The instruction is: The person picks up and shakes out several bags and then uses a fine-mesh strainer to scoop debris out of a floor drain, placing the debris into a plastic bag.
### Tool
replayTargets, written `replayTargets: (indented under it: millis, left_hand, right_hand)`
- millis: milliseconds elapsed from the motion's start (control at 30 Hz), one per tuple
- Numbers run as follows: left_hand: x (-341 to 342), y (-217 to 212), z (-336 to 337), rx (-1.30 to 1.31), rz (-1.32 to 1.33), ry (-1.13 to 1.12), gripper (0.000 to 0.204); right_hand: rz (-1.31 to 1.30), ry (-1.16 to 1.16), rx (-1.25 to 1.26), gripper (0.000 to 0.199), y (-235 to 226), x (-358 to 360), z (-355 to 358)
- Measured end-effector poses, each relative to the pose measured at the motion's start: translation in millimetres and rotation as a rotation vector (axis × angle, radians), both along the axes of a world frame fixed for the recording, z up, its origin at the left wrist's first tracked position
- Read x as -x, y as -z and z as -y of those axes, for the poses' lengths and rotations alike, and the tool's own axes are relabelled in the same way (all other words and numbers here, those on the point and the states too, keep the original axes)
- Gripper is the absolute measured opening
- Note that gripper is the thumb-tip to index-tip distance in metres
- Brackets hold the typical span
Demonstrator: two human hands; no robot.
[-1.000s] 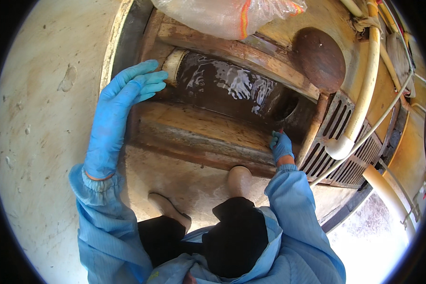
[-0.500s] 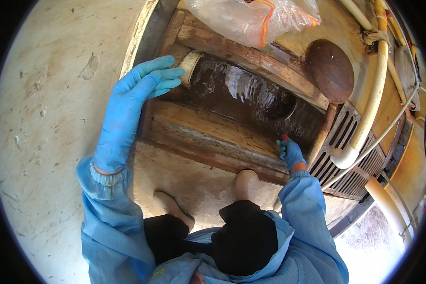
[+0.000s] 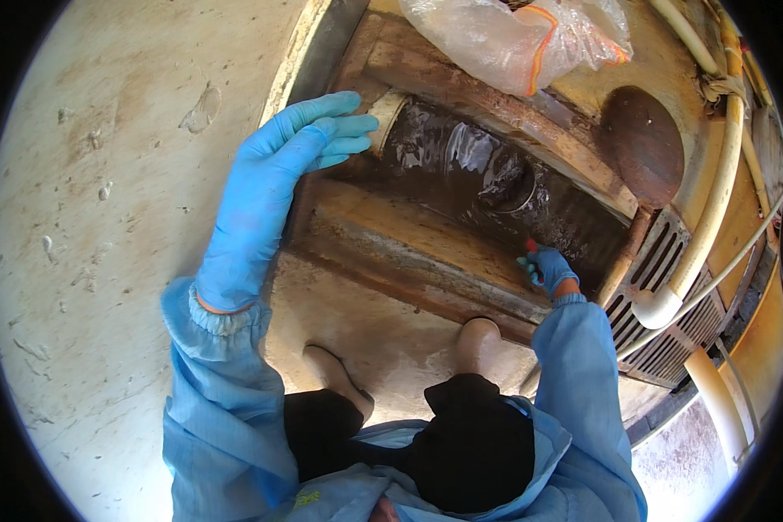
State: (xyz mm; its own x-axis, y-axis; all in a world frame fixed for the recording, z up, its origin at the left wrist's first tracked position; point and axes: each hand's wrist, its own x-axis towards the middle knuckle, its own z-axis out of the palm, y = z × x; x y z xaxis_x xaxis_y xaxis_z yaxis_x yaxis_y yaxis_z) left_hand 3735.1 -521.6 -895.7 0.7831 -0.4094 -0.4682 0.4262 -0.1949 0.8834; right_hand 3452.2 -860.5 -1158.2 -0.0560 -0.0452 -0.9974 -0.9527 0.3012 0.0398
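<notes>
My left hand (image 3: pixel 291 165), in a blue glove, is raised with fingers stretched out and nothing in them. Its fingertips are close to a pale pipe end (image 3: pixel 387 122) at the left of a trough of dark water (image 3: pixel 426 165). At the trough's near edge, my blue-gloved right hand (image 3: pixel 552 268) is closed around a red-handled scoop (image 3: pixel 532 246). Most of its handle is hidden by my fingers and the water. A round rim (image 3: pixel 520 207) shows at the water's surface beyond that hand and looks like the scoop's bowl. Ripples surround it.
Wooden ledges (image 3: pixel 409 244) border the trough. Beyond it lies a clear plastic bag (image 3: pixel 513 43) with an orange-red edge. A round rusty-brown disc (image 3: pixel 642 143), a slotted metal grate (image 3: pixel 657 261) and a cream pipe (image 3: pixel 726 174) stand at right. A pale wall (image 3: pixel 130 217) is at left.
The view has shifted, so the whole scene sits further right and slightly lower. Within the trough, the round rim has moved left. My left hand keeps its stretched pose; my right keeps its grip.
</notes>
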Motion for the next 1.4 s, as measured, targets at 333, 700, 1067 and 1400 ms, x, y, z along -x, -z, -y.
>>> replayTargets:
  millis: [333,700,1067,1400]
  left_hand:
    - [3,-2,-9,-0.018,-0.027,-0.049,0.041]
    - [36,-12,-36,-0.015,-0.037,-0.25,0.037]
    - [46,-31,-60,-0.118,-0.029,-0.285,0.037]
    - [58,-49,-80,-0.177,-0.04,-0.308,0.036]
  right_hand:
    - [-0.05,-0.267,0.017,0.044,25,-29,8]
    - [0.044,-0.55,0.0,0.045,41,-67,-10]
    - [0.204,-0.679,0.177,0.04,91,-77,-60]
    - [0.355,-0.969,0.504,0.051,109,-86,-102]
